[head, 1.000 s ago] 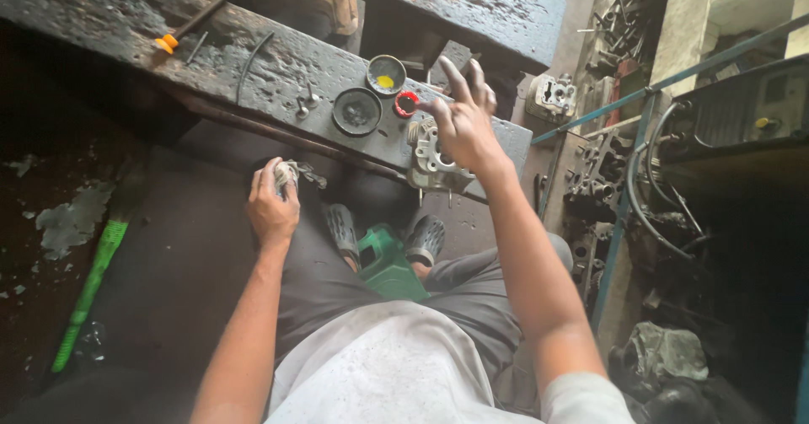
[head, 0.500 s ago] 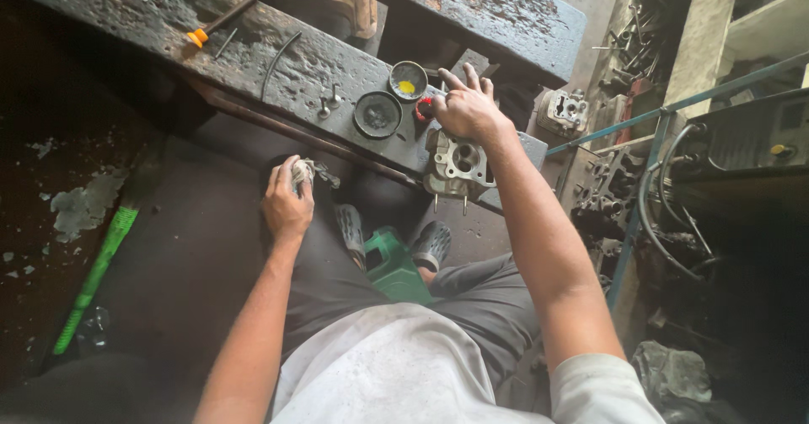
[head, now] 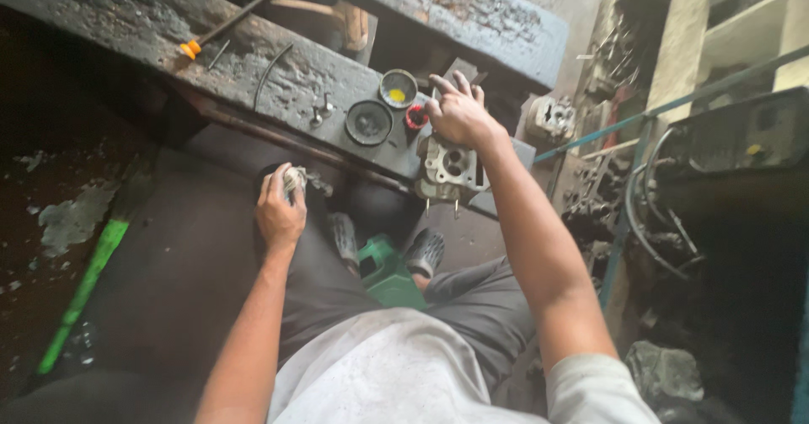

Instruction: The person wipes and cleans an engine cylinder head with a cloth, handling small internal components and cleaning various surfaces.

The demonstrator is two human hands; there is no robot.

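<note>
My left hand rests on my left knee, closed on a small crumpled grey rag or metal part. My right hand reaches forward to the dirty workbench and lies over the top of a grey metal cylinder head at the bench's edge, fingers spread. A small red-capped bottle stands just left of that hand. Beside it sit a black round lid and a round tin with yellow paste.
An orange-handled screwdriver and a bent wire lie on the bench. A green can stands between my feet. A green-handled tool lies on the floor at left. Engine parts and hoses crowd the right side.
My right hand has come down from spread in the air onto the cylinder head. The left hand has stayed on the knee with its object. The view has shifted slightly.
</note>
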